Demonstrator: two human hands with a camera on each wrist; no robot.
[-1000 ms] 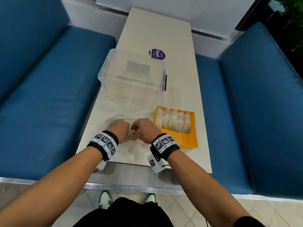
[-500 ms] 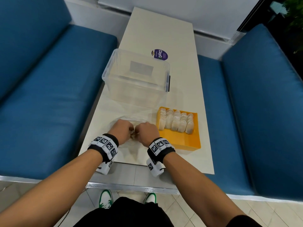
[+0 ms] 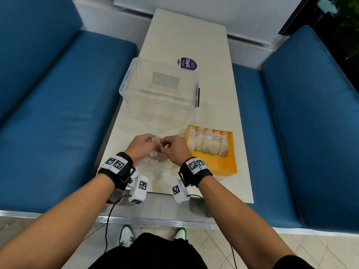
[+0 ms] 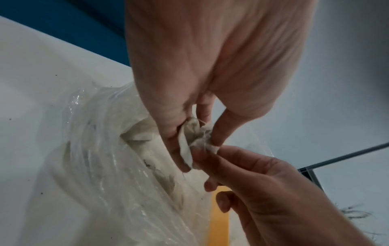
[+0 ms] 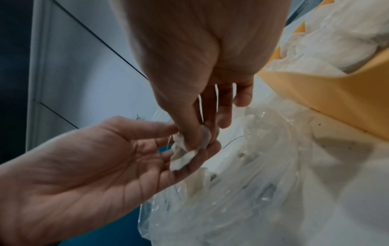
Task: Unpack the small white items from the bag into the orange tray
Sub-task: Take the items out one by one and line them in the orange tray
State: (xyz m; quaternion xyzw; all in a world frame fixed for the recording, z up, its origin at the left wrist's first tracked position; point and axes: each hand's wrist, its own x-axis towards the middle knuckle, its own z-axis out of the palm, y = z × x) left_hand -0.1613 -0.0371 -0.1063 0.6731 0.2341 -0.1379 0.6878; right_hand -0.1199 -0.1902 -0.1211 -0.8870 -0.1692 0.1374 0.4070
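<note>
Both hands meet over the clear plastic bag (image 3: pixel 153 167) at the table's near edge: the left hand (image 3: pixel 140 147) and the right hand (image 3: pixel 174 149) each pinch the same small white item (image 4: pixel 194 141) between thumb and fingertips, just above the bag's mouth. The orange tray (image 3: pixel 223 166) sits at about 3 o'clock from the hands (its far half already lined with white items). Pulling from both sides could tear the soft, frayed item, or threads snagging on the film could drag the bag along
</note>
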